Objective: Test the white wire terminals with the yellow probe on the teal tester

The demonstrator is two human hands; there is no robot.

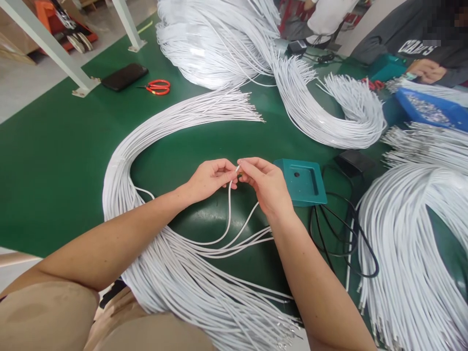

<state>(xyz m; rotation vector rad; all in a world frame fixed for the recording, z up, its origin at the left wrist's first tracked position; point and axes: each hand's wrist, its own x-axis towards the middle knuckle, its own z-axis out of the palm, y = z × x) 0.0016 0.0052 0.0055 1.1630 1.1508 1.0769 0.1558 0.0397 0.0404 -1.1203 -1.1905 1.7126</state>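
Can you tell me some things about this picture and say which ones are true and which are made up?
1. Both hands pinch the end of one white wire. True: the left hand and the right hand meet at the white wire tip.
2. The scissors have blue handles. False: the scissors have red handles.
3. A teal box sits just right of the right hand. True: the teal box lies on the green table.
4. The black phone lies beside the teal box. False: the black phone lies far off, near the scissors.
5. Black cables run by the teal box. True: the black cables loop beside it.
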